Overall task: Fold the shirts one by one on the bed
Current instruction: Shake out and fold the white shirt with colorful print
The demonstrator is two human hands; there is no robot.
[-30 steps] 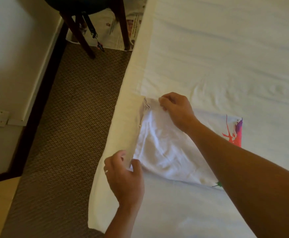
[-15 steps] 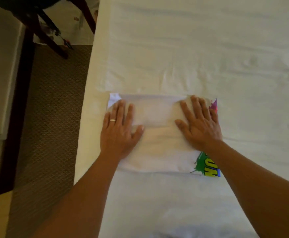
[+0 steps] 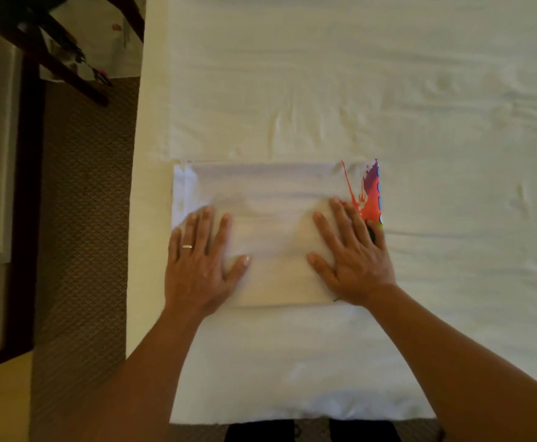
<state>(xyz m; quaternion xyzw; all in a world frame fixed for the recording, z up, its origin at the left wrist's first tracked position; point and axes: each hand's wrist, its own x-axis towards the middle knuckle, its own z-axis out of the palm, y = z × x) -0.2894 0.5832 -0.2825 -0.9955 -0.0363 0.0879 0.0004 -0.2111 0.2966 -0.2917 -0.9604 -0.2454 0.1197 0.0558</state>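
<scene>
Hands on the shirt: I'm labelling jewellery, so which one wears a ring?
The left hand: a plain band shows on its ring finger. The right hand, beside the colourful print, is bare.

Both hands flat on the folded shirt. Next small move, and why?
Probably lift both hands and set this shirt aside. The white shirt already lies as a flat rectangle on the bed, with left hand and right hand pressing it open-palmed.

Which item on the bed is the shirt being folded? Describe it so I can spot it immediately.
Find the white bed filling most of the view, then look near its left edge. The folded shirt lies there as a flat rectangle, with the left hand and right hand pressed open on it. A bright red and purple splash print at its right edge separates it from the plain sheet.
</scene>
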